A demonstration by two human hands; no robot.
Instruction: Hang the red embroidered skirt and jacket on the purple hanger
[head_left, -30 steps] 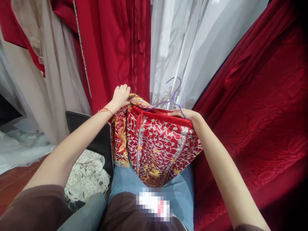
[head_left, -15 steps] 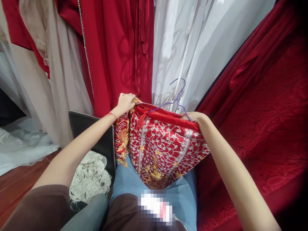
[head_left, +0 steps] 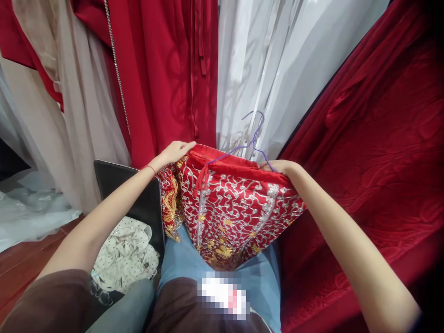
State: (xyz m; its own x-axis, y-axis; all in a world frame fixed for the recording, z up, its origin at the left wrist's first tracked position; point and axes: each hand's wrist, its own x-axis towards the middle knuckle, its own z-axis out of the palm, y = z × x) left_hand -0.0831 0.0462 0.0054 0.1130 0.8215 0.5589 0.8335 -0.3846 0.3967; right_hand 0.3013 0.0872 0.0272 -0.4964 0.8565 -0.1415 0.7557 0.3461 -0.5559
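The left hand [head_left: 176, 151] lies with its fingers curled over the top left edge of a red embroidered garment [head_left: 231, 208], gripping it, while the right hand [head_left: 280, 166] pinches the top right edge. Between the hands, a purple wire hanger [head_left: 250, 141] rises from the garment (its hook points up). Beyond the hands hang red and white dresses [head_left: 243, 69]; below the left forearm, a dark bin [head_left: 128, 194] holds spotted cloth [head_left: 126, 252].

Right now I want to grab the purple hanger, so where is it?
In the head view, the purple hanger sits centre frame at the top edge of the red embroidered garment, its hook against the white curtain, just beside the right hand.
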